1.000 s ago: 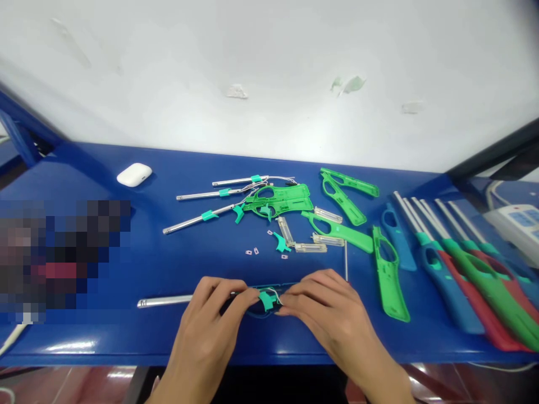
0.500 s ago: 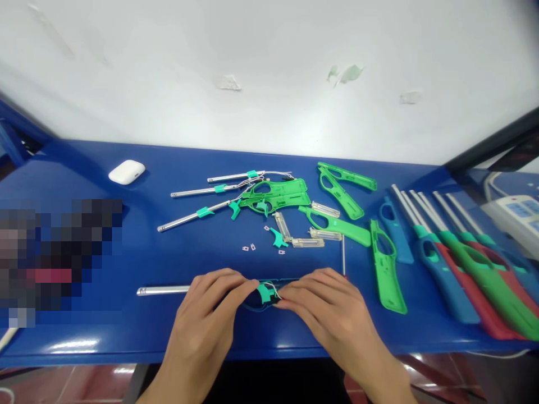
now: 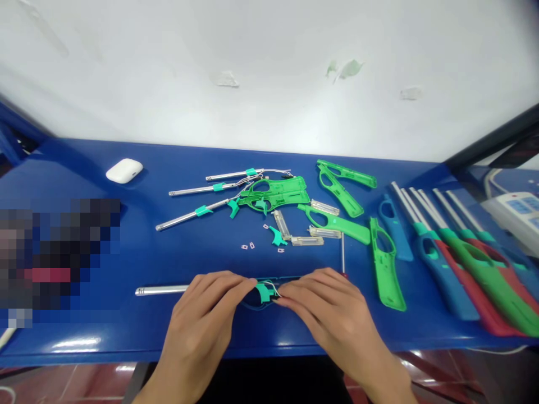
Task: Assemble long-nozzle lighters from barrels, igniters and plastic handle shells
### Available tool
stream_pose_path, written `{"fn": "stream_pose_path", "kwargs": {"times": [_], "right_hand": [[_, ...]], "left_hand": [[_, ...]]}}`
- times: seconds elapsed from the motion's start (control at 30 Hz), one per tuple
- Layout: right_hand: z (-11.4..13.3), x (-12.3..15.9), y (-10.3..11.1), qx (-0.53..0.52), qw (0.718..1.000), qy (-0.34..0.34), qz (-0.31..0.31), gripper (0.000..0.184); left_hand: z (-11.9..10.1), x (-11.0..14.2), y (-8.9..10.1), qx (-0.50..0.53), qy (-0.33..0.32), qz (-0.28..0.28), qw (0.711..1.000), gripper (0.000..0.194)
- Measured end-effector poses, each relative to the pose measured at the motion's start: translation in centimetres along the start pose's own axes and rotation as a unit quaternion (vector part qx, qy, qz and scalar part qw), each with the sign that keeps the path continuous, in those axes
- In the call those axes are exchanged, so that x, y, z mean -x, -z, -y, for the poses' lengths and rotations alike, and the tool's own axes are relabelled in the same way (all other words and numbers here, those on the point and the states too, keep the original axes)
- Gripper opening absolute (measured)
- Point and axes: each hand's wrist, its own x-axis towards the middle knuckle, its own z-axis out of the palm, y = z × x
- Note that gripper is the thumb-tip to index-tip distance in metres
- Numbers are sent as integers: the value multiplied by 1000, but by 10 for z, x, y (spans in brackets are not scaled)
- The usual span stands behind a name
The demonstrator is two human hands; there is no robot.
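Near the table's front edge lies an open blue lighter shell (image 3: 255, 307), with a teal trigger (image 3: 265, 292), thin white wires and a silver tube (image 3: 162, 290) pointing left. My left hand (image 3: 210, 314) is closed over the tube end, its thumb and finger at the trigger's left side. On the other side, my right hand (image 3: 330, 303) pinches at the wires and a small dark part in the handle, which its fingers mostly hide. Behind my hands lie a loose teal trigger (image 3: 277, 236) and small pink clips (image 3: 281, 251).
Green shell halves (image 3: 275, 193), tubes with wires (image 3: 191, 216) and clear fuel tanks (image 3: 307, 241) lie mid-table. A screwdriver (image 3: 343, 255) is behind my right hand. Assembled lighters (image 3: 448, 280) line the right. A white earbud case (image 3: 124, 170) sits back left, a pixelated object (image 3: 63, 258) before it.
The whole view has shifted very slightly. Both hands stay at the blue shell, with only tiny finger movement near the trigger and wires.
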Motion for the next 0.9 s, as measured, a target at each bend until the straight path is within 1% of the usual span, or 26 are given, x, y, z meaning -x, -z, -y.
{"fn": "stream_pose_path", "kwargs": {"times": [0.13,0.3,0.43,0.57,0.7,0.8,0.9], "right_hand": [[1,0,0,-4,1000,-10,5,8],[1,2,-1,9,1000,-5,12,8],[2,6,-4,26,1000,-5,3,11],[2,9,-8,39,999,-5,-8,15],[3,10,-8,42,999,0,-10,16],[7,10,-4,43,999,5,3,15],[9,10,2,47,998,-13,33,18]], "left_hand": [[-1,0,1,-11,-2,1,1000,38],[1,3,2,-28,-13,19,999,41],[2,5,2,-41,-18,34,998,40],[-2,3,3,-18,-19,43,999,32],[-6,1,4,3,-8,41,999,24],[-5,1,2,-2,-11,35,999,21],[-5,4,0,-1,-1,24,1000,21]]}}
